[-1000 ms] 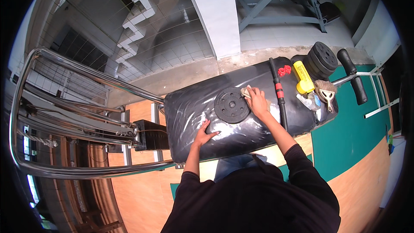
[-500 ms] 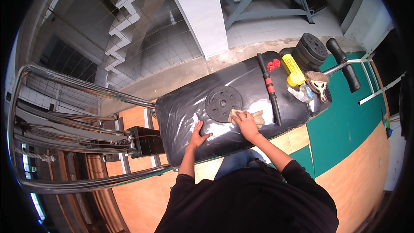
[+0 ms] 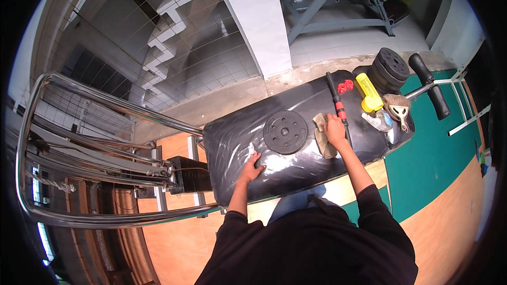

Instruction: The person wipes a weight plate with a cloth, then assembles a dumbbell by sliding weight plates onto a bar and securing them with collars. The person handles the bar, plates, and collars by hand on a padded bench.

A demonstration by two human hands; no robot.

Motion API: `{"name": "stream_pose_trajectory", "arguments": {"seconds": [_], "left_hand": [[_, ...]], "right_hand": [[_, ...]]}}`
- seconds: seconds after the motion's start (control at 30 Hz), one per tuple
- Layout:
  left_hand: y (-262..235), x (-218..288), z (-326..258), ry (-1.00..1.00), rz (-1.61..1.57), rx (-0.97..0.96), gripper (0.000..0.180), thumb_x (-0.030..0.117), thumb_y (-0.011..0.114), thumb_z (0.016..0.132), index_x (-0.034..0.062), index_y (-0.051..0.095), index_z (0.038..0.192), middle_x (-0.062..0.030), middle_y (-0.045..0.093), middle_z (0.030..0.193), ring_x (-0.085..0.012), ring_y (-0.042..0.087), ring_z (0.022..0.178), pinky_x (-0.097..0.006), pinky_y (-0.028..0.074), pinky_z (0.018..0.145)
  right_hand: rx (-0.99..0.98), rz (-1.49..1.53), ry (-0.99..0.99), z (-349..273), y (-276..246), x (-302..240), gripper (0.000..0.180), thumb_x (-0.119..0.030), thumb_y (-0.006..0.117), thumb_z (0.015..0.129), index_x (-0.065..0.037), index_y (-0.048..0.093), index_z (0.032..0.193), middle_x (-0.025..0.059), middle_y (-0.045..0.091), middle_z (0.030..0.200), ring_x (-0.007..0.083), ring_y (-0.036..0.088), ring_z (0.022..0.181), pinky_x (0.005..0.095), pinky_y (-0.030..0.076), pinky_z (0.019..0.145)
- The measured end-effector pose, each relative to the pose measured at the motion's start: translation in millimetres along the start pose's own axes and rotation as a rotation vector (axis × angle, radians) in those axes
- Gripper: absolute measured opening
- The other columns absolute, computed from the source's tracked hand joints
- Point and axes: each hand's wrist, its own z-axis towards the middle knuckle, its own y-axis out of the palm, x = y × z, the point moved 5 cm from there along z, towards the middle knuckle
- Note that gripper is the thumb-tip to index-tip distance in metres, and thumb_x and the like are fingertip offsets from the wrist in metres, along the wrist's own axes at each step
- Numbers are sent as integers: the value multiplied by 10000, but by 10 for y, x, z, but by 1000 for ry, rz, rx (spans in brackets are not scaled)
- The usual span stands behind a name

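Note:
A round black weight plate (image 3: 285, 132) lies flat on the black padded bench (image 3: 232, 142), whose cover looks glossy and wrinkled. My left hand (image 3: 252, 168) rests on the bench just below and left of the plate, fingers spread and holding nothing. To the plate's right, my right hand (image 3: 335, 131) grips a beige cloth (image 3: 323, 142), which lies on the bench apart from the plate. Close beyond that hand is a black dumbbell bar (image 3: 339, 106) with red sections, and near its far end lie red collar nuts (image 3: 345, 86).
At the bench's right end sit a yellow bottle (image 3: 368, 92), a brush (image 3: 397, 110), a clear spray bottle (image 3: 381, 121) and stacked weight plates (image 3: 391, 68). A foam roller bar (image 3: 429, 87) juts out beyond. Chrome rails (image 3: 121, 103) bend around the left side.
My right hand has moved the cloth off the weight plate's edge to the right, nearer the dumbbell bar. My left hand stays on the bench. The whole view has shifted slightly.

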Motion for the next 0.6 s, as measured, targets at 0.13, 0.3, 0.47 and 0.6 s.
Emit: {"name": "stream_pose_trajectory", "arguments": {"seconds": [0.13, 0.3, 0.47, 0.6], "left_hand": [[96, 122, -126, 8, 186, 58, 862, 427, 731, 735, 80, 331, 1415, -129, 131, 1529, -283, 68, 1420, -457, 118, 1133], [70, 192, -104, -52, 71, 62, 837, 546, 611, 797, 63, 323, 1416, -135, 137, 1526, -297, 101, 1415, -469, 115, 1130], [32, 482, -222, -153, 212, 116, 705, 434, 655, 801, 69, 426, 1358, -189, 201, 1499, -340, 147, 1399, -470, 201, 1110], [233, 683, -257, -155, 6, 258, 641, 369, 699, 786, 24, 498, 1287, -303, 298, 1407, -394, 275, 1337, -421, 282, 1077]], "right_hand": [[18, 77, -60, 178, -143, -258, 398, -216, 666, 790, -67, 566, 1144, 152, 547, 1124, 334, 533, 1026, 421, 451, 868], [-243, 224, -146, 375, 59, -568, 399, -235, 664, 800, -46, 568, 1138, 181, 535, 1138, 369, 507, 1084, 417, 426, 922], [-473, 117, -112, 548, 559, -769, 611, -346, 671, 800, -11, 440, 1255, 220, 522, 1166, 375, 500, 1118, 425, 408, 962], [-560, 103, -70, 631, 783, -828, 762, -414, 643, 808, 37, 337, 1340, 264, 505, 1232, 395, 500, 1125, 429, 411, 958]]}}
